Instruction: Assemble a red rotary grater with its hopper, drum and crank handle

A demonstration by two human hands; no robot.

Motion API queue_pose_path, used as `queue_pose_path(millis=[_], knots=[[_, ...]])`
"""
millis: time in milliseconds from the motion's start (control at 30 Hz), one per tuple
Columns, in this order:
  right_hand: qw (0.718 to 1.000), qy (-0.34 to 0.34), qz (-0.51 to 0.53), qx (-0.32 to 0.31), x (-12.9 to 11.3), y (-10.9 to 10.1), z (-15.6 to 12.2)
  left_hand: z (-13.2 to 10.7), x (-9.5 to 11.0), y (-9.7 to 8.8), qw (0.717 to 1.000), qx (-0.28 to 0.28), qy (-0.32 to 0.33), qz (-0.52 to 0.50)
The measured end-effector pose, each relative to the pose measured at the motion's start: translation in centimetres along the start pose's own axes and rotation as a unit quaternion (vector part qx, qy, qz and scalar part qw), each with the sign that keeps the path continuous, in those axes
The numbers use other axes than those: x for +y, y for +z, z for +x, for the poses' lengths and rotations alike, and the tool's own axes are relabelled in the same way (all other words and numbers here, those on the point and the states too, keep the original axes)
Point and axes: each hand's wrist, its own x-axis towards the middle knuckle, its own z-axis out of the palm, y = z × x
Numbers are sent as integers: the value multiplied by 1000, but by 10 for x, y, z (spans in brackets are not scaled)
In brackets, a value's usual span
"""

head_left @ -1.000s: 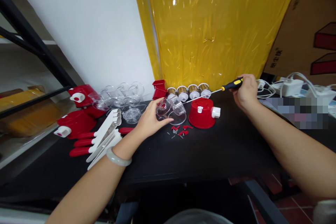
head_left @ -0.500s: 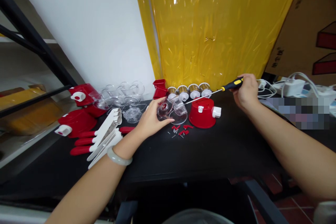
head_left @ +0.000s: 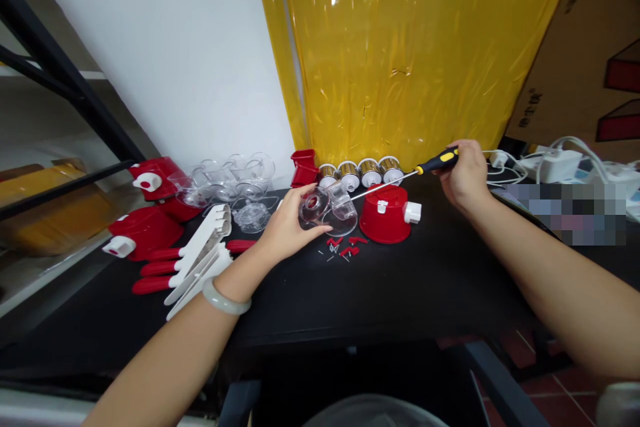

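My left hand (head_left: 287,230) grips a clear plastic housing (head_left: 330,207) that rests on the black table (head_left: 380,293). My right hand (head_left: 466,173) is closed round the black and yellow handle of a screwdriver (head_left: 434,163). Its thin shaft slants down to the left and its tip meets the clear housing. A red round base (head_left: 387,215) with a white knob stands just right of the housing. Small red clips and loose screws (head_left: 343,250) lie in front of both.
Several metal drums (head_left: 359,173) line the yellow plastic curtain (head_left: 400,47). Clear housings (head_left: 235,177), red bases (head_left: 145,230) and white and red handles (head_left: 197,257) lie at the left. White chargers and cables (head_left: 555,163) sit at the right. A black shelf frame (head_left: 65,80) stands far left.
Almost nothing has moved. The screwdriver handle and my right hand have shifted slightly left and up; my left hand still holds the clear housing in place.
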Motion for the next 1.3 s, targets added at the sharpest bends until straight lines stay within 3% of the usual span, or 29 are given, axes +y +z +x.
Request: queue_pose_path(millis=[167,500,767,1033,1300], knots=[[996,59,53,-45,-5,-4,6,0,-1,0,1000,4,-9,-4],[995,23,-34,-87,-7,-11,12,0,-1,-1,1000,4,-7,-8],[989,80,8,-123,-14,-13,12,0,-2,-1,1000,5,-14,-5],[989,38,-39,-136,-10,-15,17,0,-2,-2,1000,8,-6,6],[979,101,-29,-173,-20,-19,14,0,-3,-2,999,9,-7,33]])
